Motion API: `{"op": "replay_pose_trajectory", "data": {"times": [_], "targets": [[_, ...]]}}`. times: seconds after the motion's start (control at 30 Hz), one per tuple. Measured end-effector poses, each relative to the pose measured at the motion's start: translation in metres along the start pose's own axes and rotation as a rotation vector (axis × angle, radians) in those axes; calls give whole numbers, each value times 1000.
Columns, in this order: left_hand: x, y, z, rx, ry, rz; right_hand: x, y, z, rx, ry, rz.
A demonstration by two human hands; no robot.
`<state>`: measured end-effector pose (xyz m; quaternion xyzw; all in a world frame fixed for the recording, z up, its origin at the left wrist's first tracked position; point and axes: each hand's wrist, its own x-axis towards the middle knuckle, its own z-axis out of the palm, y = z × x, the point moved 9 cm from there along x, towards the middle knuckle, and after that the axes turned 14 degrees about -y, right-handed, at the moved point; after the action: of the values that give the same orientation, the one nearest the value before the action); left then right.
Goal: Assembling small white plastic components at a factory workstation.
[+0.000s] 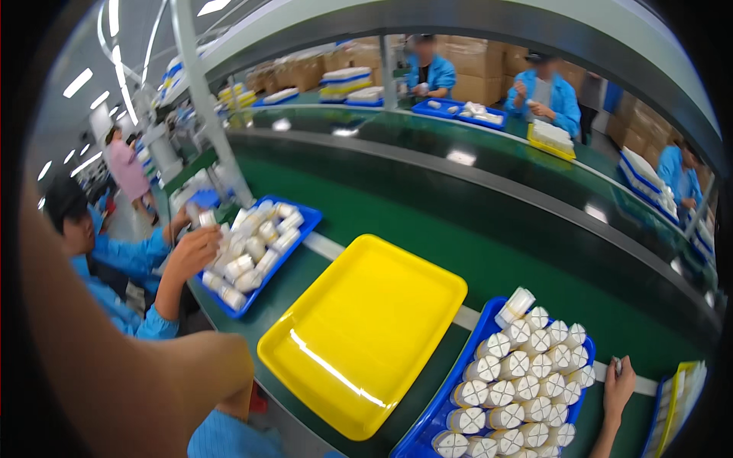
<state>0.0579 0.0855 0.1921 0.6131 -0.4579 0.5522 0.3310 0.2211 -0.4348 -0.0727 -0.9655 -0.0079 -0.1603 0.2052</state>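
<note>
A long green bench (489, 252) curves through a bright hall with strip lights (79, 82) overhead, cardboard boxes (466, 65) along the far wall and workers in blue coats. The right hand (617, 388) rests half open on the bench edge, pinching a small pale piece, just beside a blue tray (427, 431) of white cylinders (527, 382). An empty yellow tray (366, 328) lies left of it. The left forearm (114, 359) fills the near corner; its hand's grip cannot be told.

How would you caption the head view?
Empty yellow tray between two blue trays of white cylinders beside a green conveyor.
</note>
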Motion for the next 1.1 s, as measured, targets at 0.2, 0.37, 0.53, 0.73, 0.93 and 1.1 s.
{"op": "replay_pose_trajectory", "data": {"times": [0.2,0.37,0.53,0.73,0.93,1.1], "targets": [[26,-29,11,-49,-15,148,7,13,6,-32,16,14],[66,-30,9,-58,46,333,-17,35,-3,-72,135,-80],[82,-14,-4,-36,118,587,-2,-5,4,-180,-139,9],[64,-14,-8,-20,205,533,-23,-3,-13,-139,-80,35],[48,-23,-6,-10,189,428,-6,-18,-13,-100,-121,41],[35,-8,-13,32,167,366,-9,-16,-9,-109,-149,25]]}}
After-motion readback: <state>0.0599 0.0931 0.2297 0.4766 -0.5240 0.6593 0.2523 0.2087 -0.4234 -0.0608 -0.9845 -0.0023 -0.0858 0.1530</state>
